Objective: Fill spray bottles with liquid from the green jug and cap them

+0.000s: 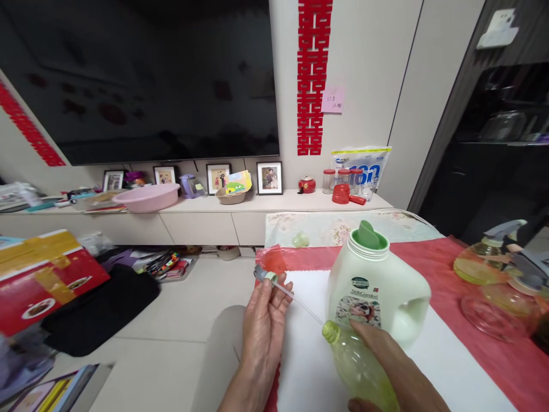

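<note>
My left hand (266,323) pinches a spray head (259,273) with a grey top and a pale green collar. Its thin clear dip tube (302,302) slants down to the right, the tip close to the bottle's mouth; whether it is inside I cannot tell. My right hand (392,357) is wrapped around a see-through yellow-green bottle (358,366), tilted with its open neck toward my left hand. Just behind the bottle stands a large pale green detergent jug (381,280), a darker green spout showing in its top.
On the red cloth (412,257) at the right stand spray bottles (482,260) holding yellowish liquid. White paper (306,349) lies under the jug. Beyond, a low cabinet (197,220) bears picture frames, a pink basin (148,197) and jars. A red box (51,286) sits on the floor left.
</note>
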Demonstrator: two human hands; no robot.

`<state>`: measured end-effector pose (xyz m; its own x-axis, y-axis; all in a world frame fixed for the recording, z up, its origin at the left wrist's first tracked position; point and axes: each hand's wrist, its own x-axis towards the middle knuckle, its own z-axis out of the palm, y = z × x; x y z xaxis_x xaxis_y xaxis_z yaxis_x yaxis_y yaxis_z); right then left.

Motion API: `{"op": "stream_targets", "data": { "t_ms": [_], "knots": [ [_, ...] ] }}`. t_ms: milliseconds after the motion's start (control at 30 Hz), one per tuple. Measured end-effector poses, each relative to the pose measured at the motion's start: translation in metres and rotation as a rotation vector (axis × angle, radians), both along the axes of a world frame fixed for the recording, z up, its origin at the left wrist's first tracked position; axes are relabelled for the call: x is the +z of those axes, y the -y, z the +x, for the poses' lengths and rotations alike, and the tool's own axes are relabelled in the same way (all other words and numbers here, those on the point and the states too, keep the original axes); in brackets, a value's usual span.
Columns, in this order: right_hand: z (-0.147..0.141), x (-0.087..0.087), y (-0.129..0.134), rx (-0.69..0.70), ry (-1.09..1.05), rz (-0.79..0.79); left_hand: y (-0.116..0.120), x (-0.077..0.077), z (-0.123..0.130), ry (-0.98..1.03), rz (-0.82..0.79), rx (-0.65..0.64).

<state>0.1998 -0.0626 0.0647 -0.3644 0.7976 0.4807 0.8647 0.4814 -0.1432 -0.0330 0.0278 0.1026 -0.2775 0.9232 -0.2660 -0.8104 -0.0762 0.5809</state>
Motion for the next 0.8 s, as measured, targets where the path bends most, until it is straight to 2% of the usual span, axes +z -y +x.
{"op": "stream_targets", "data": {
  "t_ms": [167,367,500,600,800],
  "knots": [
    [-0.005,-0.007,-0.005,0.010,0.001,0.076,0.020,0.001,0.012,-0.125,0.104,-0.077],
    [-0.015,-0.002,-0.010,0.085,-0.083,0.025,0.040,-0.007,0.025,-0.218,0.111,-0.229],
    [-0.018,-0.001,-0.009,0.076,-0.102,0.055,0.050,-0.012,0.032,-0.190,0.103,-0.283],
    [-0.022,0.001,-0.007,0.067,-0.126,0.038,0.057,-0.010,0.036,-0.156,0.117,-0.322],
    [-0.030,0.014,-0.001,0.025,-0.194,0.050,0.061,-0.008,0.037,-0.105,0.135,-0.380]
  ]
}}
